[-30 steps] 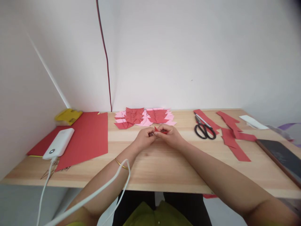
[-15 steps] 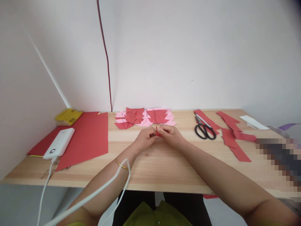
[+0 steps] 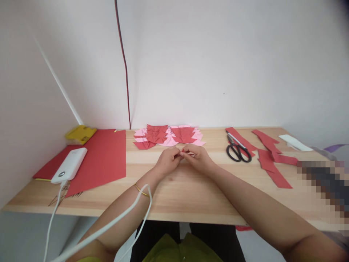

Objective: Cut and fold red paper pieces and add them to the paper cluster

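Note:
My left hand (image 3: pixel 169 159) and my right hand (image 3: pixel 198 158) meet over the middle of the wooden table. Between their pinched fingertips is a small piece of red paper (image 3: pixel 183 150), mostly covered by the fingers. Both hands are closed on it. Just beyond them lie rows of folded red paper pieces (image 3: pixel 156 134) and folded pink paper pieces (image 3: pixel 168 141), overlapping near the wall.
At right lie black-handled scissors (image 3: pixel 239 152) on a red strip, plus several red paper offcuts (image 3: pixel 275 169). Large red sheets (image 3: pixel 109 156) cover the left, bearing a white power bank (image 3: pixel 70 164) and a yellow packet (image 3: pixel 81 134). A white cable (image 3: pixel 120 214) crosses my left forearm.
The fingers have shifted around the red paper, and less of it shows now. Both hands stay in nearly the same place.

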Tool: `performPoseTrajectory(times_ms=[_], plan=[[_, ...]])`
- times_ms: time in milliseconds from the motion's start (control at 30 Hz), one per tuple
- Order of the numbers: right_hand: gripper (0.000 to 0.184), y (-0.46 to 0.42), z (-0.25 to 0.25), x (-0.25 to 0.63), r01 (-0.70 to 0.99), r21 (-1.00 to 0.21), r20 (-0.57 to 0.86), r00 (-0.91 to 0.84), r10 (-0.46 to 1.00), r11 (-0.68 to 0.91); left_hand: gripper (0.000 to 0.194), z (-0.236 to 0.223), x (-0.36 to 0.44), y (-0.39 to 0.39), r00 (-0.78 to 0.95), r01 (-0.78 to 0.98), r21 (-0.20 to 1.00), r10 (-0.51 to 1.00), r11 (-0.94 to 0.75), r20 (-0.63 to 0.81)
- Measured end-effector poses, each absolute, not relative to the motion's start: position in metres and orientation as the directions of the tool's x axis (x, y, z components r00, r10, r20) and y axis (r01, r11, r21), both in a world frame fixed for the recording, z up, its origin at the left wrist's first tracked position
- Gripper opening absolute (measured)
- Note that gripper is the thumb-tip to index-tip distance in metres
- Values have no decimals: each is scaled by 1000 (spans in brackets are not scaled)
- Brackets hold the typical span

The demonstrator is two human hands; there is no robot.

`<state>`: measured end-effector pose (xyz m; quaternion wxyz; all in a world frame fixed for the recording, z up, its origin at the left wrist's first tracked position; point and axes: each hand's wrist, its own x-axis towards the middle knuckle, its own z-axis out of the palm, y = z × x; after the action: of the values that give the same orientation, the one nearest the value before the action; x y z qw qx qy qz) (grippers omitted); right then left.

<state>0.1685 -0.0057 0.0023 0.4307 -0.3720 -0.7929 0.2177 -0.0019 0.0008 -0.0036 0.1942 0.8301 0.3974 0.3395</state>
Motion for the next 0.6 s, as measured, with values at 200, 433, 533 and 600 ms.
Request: performPoseTrajectory(times_ms=[200,433,533,600], plan=[[26,-7,6,168,360,-716,487,-355,798,598,7,-4,-2,1,470,521,618,802,-589,368],[30,-7,4,169,429,-668,489,-364,793,608,8,-3,-2,1,470,516,634,809,-576,352],[34,-8,6,170,454,-650,488,-366,793,609,7,-3,-2,0,487,501,647,805,-575,340],[35,-9,7,170,456,-657,480,-362,800,600,7,-3,-1,0,489,506,642,805,-576,336]])
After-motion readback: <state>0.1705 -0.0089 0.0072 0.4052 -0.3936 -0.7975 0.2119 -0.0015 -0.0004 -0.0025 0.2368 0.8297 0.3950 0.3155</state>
